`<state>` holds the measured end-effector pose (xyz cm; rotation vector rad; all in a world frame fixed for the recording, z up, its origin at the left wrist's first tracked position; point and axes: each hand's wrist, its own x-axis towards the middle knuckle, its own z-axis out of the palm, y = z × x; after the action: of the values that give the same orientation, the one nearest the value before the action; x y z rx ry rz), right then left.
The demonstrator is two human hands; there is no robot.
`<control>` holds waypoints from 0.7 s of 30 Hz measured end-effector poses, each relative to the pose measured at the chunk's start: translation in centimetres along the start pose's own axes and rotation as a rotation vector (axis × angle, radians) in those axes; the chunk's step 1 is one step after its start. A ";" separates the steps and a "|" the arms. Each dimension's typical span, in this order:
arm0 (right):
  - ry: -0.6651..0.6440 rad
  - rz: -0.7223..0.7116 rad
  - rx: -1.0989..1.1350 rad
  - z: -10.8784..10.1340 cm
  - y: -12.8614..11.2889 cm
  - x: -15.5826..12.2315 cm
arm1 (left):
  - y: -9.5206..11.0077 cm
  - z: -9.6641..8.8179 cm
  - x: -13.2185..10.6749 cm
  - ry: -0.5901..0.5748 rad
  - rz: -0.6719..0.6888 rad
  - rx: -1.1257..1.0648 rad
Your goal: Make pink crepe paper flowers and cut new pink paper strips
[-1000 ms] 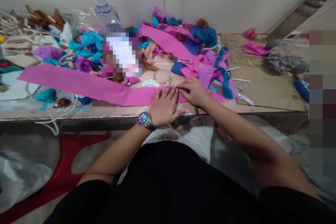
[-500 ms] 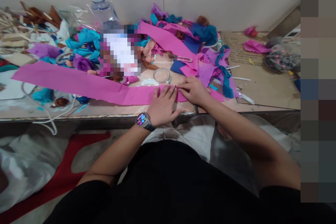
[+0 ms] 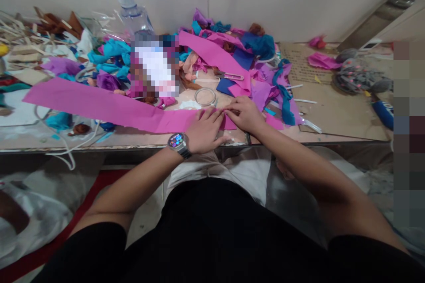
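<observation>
A long strip of pink crepe paper (image 3: 129, 110) stretches across the front of the table, its left end raised a little over other scraps. My left hand (image 3: 206, 131), with a watch (image 3: 178, 143) on the wrist, lies flat on the strip with fingers extended. Close beside those fingertips, my right hand (image 3: 245, 115) pinches the strip's upper edge between thumb and fingers. Just above both hands sits a coil of thin wire (image 3: 205, 97). Thread snips (image 3: 229, 75) rest on a second pink strip (image 3: 212, 53) farther back.
Crumpled purple, teal and brown paper covers the back. A water bottle (image 3: 135, 17) stands behind a blurred patch. Cardboard (image 3: 312, 97) lies at right, with a grey pink-dotted bundle (image 3: 360, 75) on it. White cord (image 3: 68, 152) hangs over the front edge at left.
The view has shifted slightly, so the scene sits a little farther right at the left side. Both hands keep nearly the same place on the pink strip.
</observation>
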<state>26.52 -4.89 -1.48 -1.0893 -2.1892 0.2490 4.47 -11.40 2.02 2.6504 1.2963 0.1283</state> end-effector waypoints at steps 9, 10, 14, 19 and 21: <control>-0.044 -0.058 0.042 -0.2 0.0 0.1 | -5.8 -5.3 5.3 -0.043 0.309 0.065; -0.045 -0.058 0.034 -0.1 0.1 0.1 | -6.0 -5.4 5.9 -0.036 0.317 0.089; -0.070 -0.053 -0.022 -0.1 0.2 0.0 | -6.5 -3.9 7.6 0.094 0.399 0.051; -0.091 -0.073 -0.013 -0.3 0.1 0.1 | -7.2 -1.4 8.2 0.257 0.369 -0.033; -0.125 -0.082 -0.004 -0.5 0.0 0.3 | -7.5 -0.9 8.2 0.245 0.372 -0.046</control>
<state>26.70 -4.73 -0.99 -1.0073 -2.3404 0.2835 3.58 -0.30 1.32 2.8740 0.8274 0.5416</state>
